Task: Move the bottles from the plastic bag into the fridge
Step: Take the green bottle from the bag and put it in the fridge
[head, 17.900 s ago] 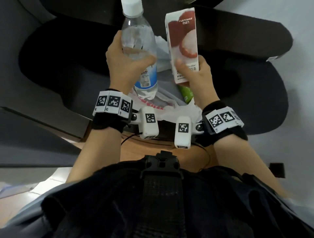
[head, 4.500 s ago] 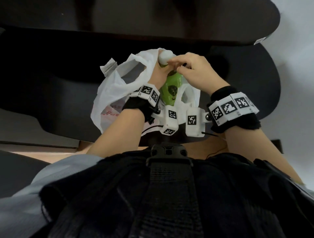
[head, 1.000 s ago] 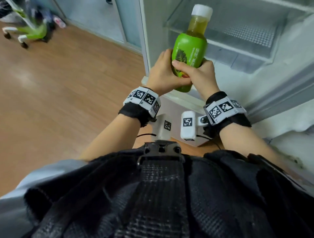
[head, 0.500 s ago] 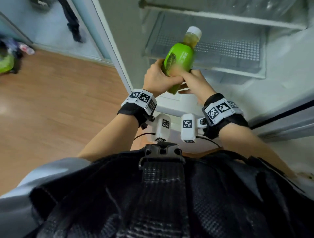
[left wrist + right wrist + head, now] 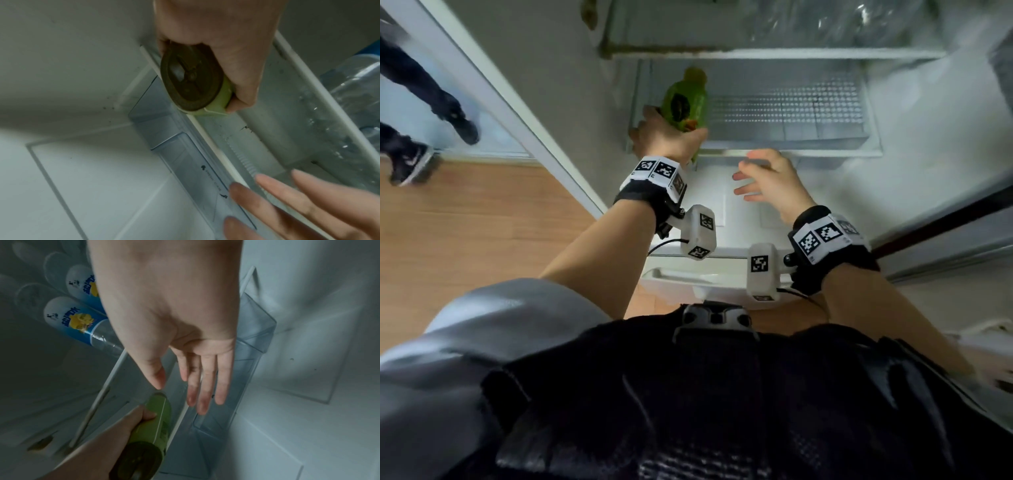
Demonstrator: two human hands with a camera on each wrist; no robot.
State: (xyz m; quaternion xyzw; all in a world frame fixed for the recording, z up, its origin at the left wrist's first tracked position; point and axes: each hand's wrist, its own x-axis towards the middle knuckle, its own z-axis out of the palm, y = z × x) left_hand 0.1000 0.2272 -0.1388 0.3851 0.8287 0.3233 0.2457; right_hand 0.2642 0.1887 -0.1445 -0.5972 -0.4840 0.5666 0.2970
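Note:
A green bottle (image 5: 685,102) lies tilted, neck pointing inward, at the left end of a clear fridge shelf (image 5: 787,113). My left hand (image 5: 664,137) grips its lower body. In the left wrist view the bottle's dark base (image 5: 191,82) shows under my left hand (image 5: 226,40), over the shelf's front rim. My right hand (image 5: 763,178) hovers with fingers spread in front of the shelf edge, right of the bottle, holding nothing. The right wrist view shows my right hand (image 5: 185,337) above the green bottle (image 5: 156,421). The plastic bag is out of view.
Clear water bottles with blue labels (image 5: 78,318) lie on the shelf above. A transparent drawer (image 5: 246,369) sits below the shelf. Another person's legs (image 5: 421,113) stand on the wooden floor (image 5: 482,240) to the left of the fridge wall.
My right hand has let go of the green bottle and drawn back to the right. My left hand alone has carried the bottle forward onto the left end of the shelf.

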